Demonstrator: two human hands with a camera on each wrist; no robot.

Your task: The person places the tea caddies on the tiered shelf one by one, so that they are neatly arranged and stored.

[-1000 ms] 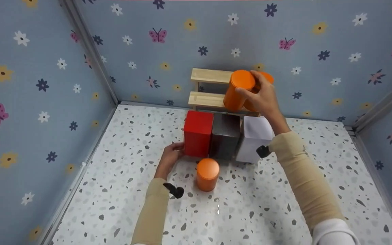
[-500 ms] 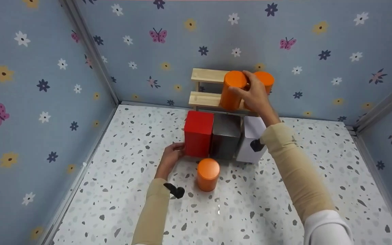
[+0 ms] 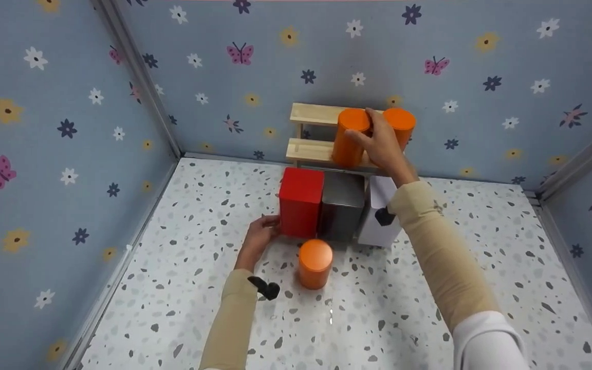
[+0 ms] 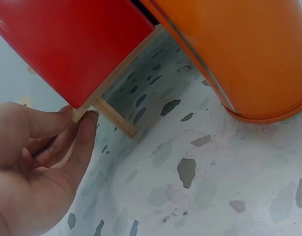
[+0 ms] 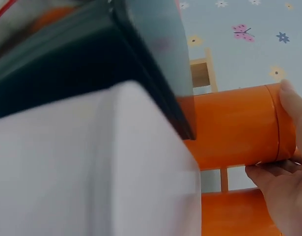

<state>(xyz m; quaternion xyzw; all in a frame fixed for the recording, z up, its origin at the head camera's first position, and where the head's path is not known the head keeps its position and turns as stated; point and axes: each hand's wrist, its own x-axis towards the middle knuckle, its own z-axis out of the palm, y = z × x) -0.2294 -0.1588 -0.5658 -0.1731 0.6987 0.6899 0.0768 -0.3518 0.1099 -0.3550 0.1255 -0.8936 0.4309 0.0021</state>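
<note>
My right hand [image 3: 386, 146] grips the lid end of an orange canister [image 3: 346, 146] that stands on the middle tier of a stepped wooden rack [image 3: 309, 149]. Just to its right is a second orange canister [image 3: 401, 122], partly behind the hand. Low on the left, my left hand [image 3: 257, 239] pinches the rack's front corner between thumb and fingers, below a red box [image 4: 77, 49]. The red box, a dark box [image 3: 343, 205] and a white box [image 3: 378, 218] stand side by side at the rack's front.
A third orange canister [image 3: 315, 264] stands upright on the speckled tabletop [image 3: 183, 288], in front of the red box. The patterned wall [image 3: 265, 67] rises close behind the rack, and side panels border the table at left and right.
The right hand has shifted the gripped canister left and slightly down onto the middle tier, beside the second canister, which shows more now. The left hand has stayed at the rack corner.
</note>
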